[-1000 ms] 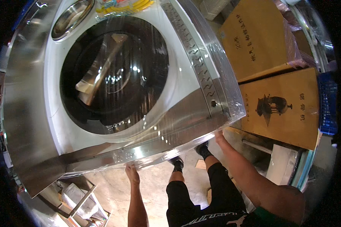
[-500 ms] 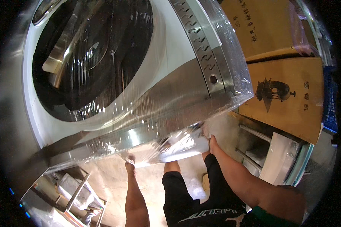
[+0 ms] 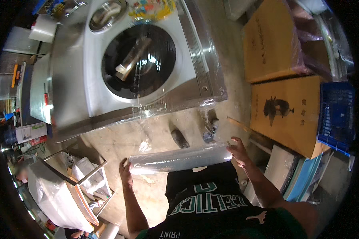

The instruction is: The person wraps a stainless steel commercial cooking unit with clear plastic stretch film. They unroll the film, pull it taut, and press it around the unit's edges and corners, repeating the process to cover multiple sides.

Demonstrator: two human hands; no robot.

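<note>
A long roll of clear stretch film point(image 3: 179, 157) lies crosswise in front of my body, held at both ends. My left hand point(image 3: 126, 172) is closed on its left end, and my right hand point(image 3: 238, 152) grips the right end. From the roll a thin sheet of film stretches forward to the near edge of a large steel kitchen unit point(image 3: 155, 104). That unit has a white top with a round black well point(image 3: 137, 59), partly glossy under film. A shiny steel piece point(image 3: 127, 65) shows in the well.
Brown cartons point(image 3: 285, 113) stand at the right, beside a blue plastic basket point(image 3: 336, 113) and leaning panels point(image 3: 305, 177). On the left are a metal frame point(image 3: 91, 172) with wrapped items and a white-covered piece point(image 3: 54, 195). My shoes point(image 3: 180, 138) are on the concrete floor between me and the unit.
The roll, with both hands on it, has come back from the unit's near edge toward my body, drawing film out. My view has moved back, showing more of the unit and floor.
</note>
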